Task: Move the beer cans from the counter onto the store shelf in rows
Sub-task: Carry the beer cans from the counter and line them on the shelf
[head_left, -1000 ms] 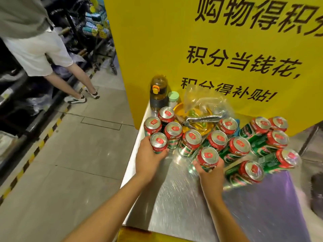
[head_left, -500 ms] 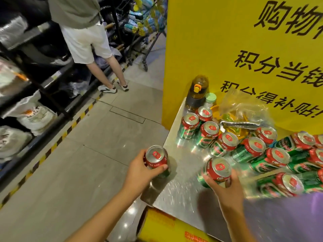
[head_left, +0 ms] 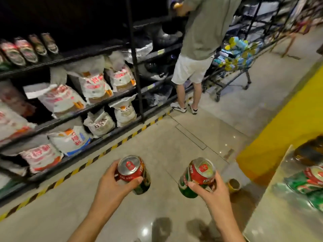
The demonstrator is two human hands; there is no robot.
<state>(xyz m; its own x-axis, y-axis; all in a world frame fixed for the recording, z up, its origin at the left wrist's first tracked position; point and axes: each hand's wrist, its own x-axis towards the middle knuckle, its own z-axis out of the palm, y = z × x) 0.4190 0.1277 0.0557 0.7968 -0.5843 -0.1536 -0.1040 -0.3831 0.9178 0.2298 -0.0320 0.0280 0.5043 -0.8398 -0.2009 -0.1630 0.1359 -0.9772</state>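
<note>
My left hand (head_left: 113, 186) grips a red-and-green beer can (head_left: 133, 172) over the floor. A second beer can (head_left: 197, 177) is held in my right hand (head_left: 212, 193), level with the first. Both cans are in the air between the metal counter (head_left: 272, 215) at the right and the dark store shelf (head_left: 70, 56) at the left. More cans (head_left: 309, 182) lie blurred on the counter at the right edge. A row of cans (head_left: 26, 49) stands on the upper shelf at far left.
White sacks (head_left: 94, 84) fill the lower shelves. A yellow-black floor stripe (head_left: 108, 149) runs along the shelf base. A person in white shorts (head_left: 192, 67) stands at the shelf further down the aisle beside a loaded shopping cart (head_left: 234, 63). A yellow panel (head_left: 279, 123) rises behind the counter.
Both hands have lifted their cans off the counter and swung left into the aisle. My view has turned from the counter toward the shelf.
</note>
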